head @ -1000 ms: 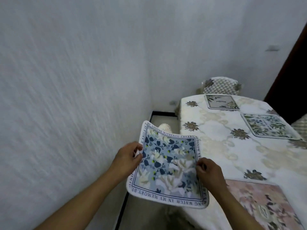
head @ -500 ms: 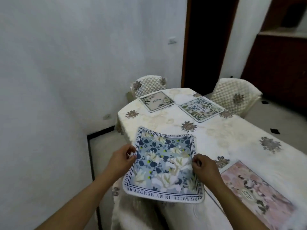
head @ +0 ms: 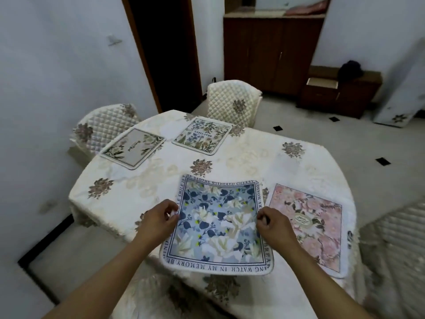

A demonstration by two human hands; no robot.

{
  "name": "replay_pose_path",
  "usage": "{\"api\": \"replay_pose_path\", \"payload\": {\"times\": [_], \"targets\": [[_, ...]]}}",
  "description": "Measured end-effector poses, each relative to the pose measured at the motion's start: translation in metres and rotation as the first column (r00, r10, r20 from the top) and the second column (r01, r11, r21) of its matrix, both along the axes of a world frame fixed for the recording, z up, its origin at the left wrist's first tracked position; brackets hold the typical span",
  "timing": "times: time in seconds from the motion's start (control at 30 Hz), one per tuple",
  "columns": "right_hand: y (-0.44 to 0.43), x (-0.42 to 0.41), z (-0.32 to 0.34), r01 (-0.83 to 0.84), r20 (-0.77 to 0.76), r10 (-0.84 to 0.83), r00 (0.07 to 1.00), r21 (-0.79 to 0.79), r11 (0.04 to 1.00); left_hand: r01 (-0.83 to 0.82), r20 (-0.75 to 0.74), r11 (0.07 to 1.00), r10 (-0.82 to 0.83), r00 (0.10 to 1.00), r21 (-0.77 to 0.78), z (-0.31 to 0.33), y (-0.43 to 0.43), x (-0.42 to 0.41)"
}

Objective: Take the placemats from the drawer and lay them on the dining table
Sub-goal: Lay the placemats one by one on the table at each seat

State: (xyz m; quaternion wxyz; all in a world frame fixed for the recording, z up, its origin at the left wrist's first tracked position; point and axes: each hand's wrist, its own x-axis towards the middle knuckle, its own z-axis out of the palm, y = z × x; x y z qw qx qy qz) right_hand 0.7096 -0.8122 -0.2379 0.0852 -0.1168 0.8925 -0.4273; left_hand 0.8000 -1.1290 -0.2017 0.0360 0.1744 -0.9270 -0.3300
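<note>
Both hands pinch the blue mat [head: 218, 224] by its side edges, left hand [head: 158, 221] on the left edge, right hand [head: 274, 226] on the right; the mat sits over the table's [head: 253, 164] near edge (near edge overhanging), just beside a pink mat [head: 308, 226]; two more mats [head: 202, 134] lie across the table.

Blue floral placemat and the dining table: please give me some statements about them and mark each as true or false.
1. Both hands, left and right, hold the blue floral placemat by its side edges. True.
2. The pink floral placemat lies left of the blue one. False: it lies to its right.
3. Two placemats lie at the table's far side, the grey one and the green botanical one. True.
4. The dining table has a bare wooden top. False: a cream flowered tablecloth covers it.
</note>
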Motion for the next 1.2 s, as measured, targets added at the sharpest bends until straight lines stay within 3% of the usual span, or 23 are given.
{"api": "replay_pose_path", "payload": {"times": [0.23, 0.57, 0.73, 0.97, 1.03, 1.13, 1.2], "targets": [[-0.030, -0.012, -0.044, 0.083, 0.052, -0.084, 0.995, 0.006, 0.996, 0.052, 0.070, 0.999, -0.051, 0.996, -0.015, -0.048, -0.045, -0.044], [-0.107, 0.033, -0.126, 0.373, 0.160, -0.395, 0.905, 0.150, 0.916, 0.407, 0.151, 0.912, -0.410, 0.899, 0.053, -0.155, -0.116, -0.096], [-0.131, 0.053, -0.146, 0.454, 0.163, -0.499, 0.851, 0.248, 0.856, 0.481, 0.166, 0.874, -0.485, 0.859, 0.069, -0.192, -0.139, -0.095], [-0.147, 0.055, -0.144, 0.448, 0.201, -0.521, 0.829, 0.319, 0.835, 0.540, 0.169, 0.839, -0.543, 0.823, 0.069, -0.200, -0.141, -0.092], [-0.151, 0.059, -0.145, 0.464, 0.151, -0.555, 0.818, 0.395, 0.793, 0.549, 0.179, 0.836, -0.542, 0.821, 0.010, -0.200, -0.144, -0.086], [-0.166, 0.065, -0.148, 0.451, -0.060, -0.519, 0.853, 0.586, 0.673, 0.540, 0.136, 0.811, -0.523, 0.841, -0.223, -0.206, -0.144, -0.072], [-0.188, 0.064, -0.149, 0.350, -0.119, -0.352, 0.928, 0.600, 0.719, 0.565, 0.109, 0.775, -0.559, 0.822, -0.284, -0.208, -0.130, -0.061]]}}
